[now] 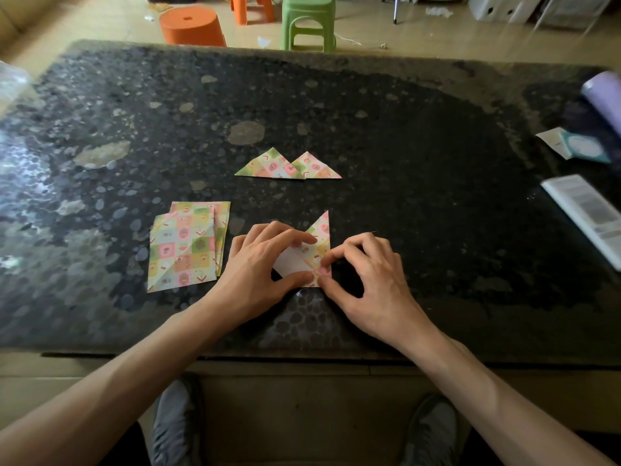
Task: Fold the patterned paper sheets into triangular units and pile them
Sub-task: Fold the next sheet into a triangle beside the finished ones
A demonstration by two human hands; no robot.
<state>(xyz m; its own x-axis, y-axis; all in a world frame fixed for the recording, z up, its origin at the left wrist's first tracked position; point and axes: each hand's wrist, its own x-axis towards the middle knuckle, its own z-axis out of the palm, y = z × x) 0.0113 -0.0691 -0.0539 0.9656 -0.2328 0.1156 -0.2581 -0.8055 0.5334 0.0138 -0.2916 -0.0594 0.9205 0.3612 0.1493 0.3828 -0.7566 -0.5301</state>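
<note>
I read one half-folded sheet at the near centre of the glossy, dark speckled stone table, checked pattern up, plain white underside exposed, one pointed flap raised. Left hand holds it with bent forefinger and thumb spanning the white face. Right hand pinches its right edge with curled fingertips. Flat square sheets lie stacked just left. Two folded triangles sit farther back, overlapping.
</note>
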